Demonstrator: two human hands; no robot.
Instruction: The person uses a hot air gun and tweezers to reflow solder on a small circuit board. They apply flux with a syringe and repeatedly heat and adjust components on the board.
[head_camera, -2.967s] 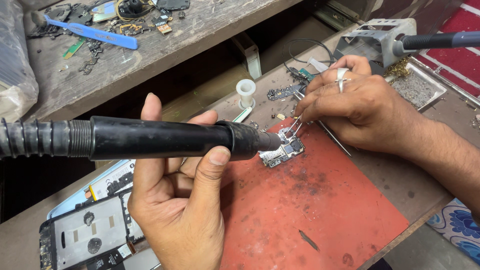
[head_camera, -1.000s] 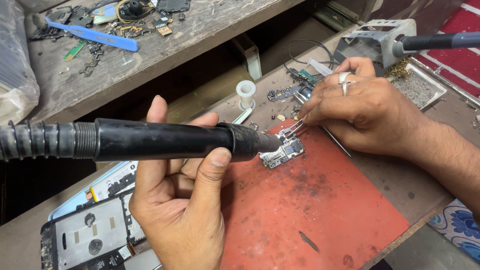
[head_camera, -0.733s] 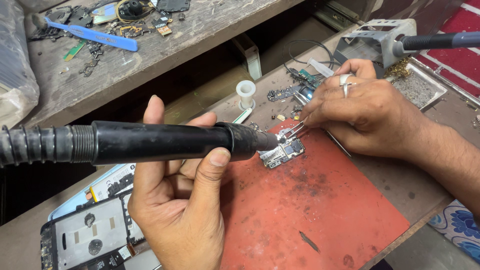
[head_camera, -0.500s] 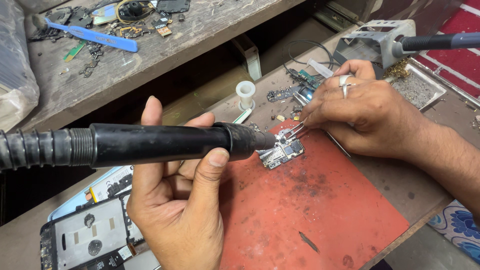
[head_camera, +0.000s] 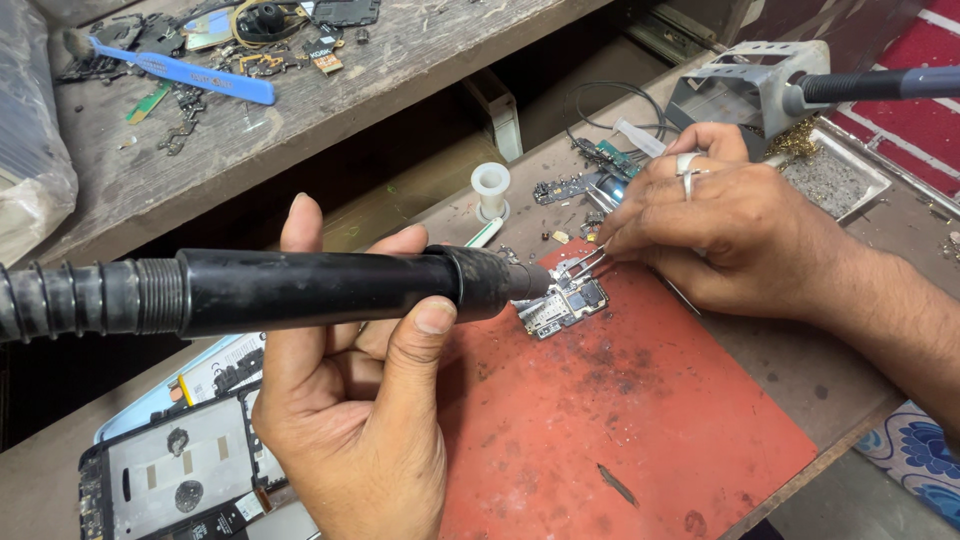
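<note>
My left hand (head_camera: 350, 390) grips a black hot-air wand (head_camera: 330, 288) with a ribbed hose running off to the left. Its nozzle points at a small phone circuit board (head_camera: 563, 307) lying on a red work mat (head_camera: 620, 420). My right hand (head_camera: 720, 225), with a ring on one finger, pinches metal tweezers (head_camera: 578, 265) whose tips touch the board's upper edge beside the nozzle.
An opened phone body (head_camera: 170, 480) lies at the lower left. A white spool (head_camera: 491, 189) and loose board parts (head_camera: 580, 183) sit behind the mat. A soldering iron in its metal stand (head_camera: 760, 85) and a tray (head_camera: 835, 180) are at the right. A blue toothbrush (head_camera: 190, 72) lies on the wooden shelf.
Little has moved: the wand nozzle and tweezers stay over the board, with only slight shifts of both hands.
</note>
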